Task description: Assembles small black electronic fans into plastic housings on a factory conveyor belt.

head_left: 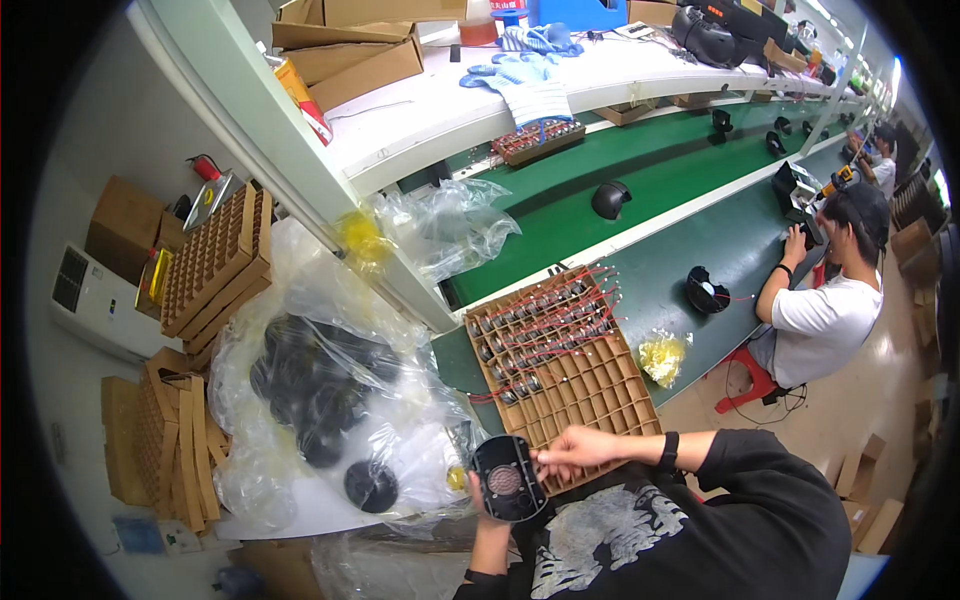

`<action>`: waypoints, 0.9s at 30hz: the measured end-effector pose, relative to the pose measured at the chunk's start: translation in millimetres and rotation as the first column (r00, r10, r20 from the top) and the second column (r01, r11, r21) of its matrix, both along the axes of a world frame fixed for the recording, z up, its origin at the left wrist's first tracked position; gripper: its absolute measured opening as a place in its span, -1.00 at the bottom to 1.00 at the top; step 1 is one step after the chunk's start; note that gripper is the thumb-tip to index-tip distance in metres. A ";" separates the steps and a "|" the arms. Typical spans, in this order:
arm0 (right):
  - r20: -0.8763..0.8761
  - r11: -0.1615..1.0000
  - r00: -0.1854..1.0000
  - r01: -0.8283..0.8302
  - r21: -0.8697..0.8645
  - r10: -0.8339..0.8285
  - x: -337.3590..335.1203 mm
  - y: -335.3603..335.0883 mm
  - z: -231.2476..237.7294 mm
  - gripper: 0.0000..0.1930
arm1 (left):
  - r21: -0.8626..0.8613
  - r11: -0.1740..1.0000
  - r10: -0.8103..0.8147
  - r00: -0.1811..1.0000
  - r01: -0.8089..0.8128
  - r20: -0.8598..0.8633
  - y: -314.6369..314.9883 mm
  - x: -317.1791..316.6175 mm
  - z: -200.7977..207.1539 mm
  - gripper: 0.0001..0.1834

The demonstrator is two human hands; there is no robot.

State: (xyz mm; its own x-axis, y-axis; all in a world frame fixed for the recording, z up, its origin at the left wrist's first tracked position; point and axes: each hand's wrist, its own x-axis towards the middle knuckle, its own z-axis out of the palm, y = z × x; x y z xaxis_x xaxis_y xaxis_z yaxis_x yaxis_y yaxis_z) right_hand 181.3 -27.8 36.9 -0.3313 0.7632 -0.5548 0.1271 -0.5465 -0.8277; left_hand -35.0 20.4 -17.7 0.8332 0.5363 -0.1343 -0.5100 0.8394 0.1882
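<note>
My left hand point(489, 528) grips a black plastic housing point(508, 482) from its lower left side. The housing has a round mesh grille in its middle and small holes around its edge. My right hand point(582, 447) is closed in a pinch at the housing's right edge; whatever its fingertips hold is too small to tell. Just beyond, on the green bench, lies a cardboard divider tray point(598, 380). Its far rows carry small round metal parts point(525, 340) with red wires, while the nearer cells have none.
At left, a clear plastic bag point(425, 450) contains black round parts. Crumpled yellow film point(663, 357) and a black shell point(706, 290) lie right of the tray. Another black shell point(611, 200) sits on the green conveyor point(560, 215). A co-worker point(830, 290) sits along the bench at right.
</note>
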 end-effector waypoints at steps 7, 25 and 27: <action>0.835 0.792 0.454 -0.360 0.492 -0.312 53.5 58.3 -89.0 -0.76 | -0.034 0.995 0.092 0.987 -0.097 -0.133 2.9 -66.2 -10.4 -0.05; 0.884 0.631 0.310 -0.620 0.466 -0.350 44.1 87.0 -67.0 -0.81 | -0.061 0.987 0.137 0.975 -0.150 -0.174 -15.8 -70.8 -6.1 -0.04; 0.698 0.596 0.542 -0.389 0.702 -0.467 55.6 63.2 -47.2 -0.77 | -0.059 0.992 0.104 0.983 -0.113 -0.150 -10.0 -60.0 -3.7 -0.03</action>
State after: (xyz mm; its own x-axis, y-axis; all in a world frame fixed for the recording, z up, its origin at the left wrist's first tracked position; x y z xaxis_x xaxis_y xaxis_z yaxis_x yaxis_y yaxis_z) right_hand 236.9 35.5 -10.3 -0.0638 0.9720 0.2260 0.8979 0.1548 -0.4121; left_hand -95.0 10.3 -21.4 0.7393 0.6082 -0.2891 -0.5698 0.7938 0.2127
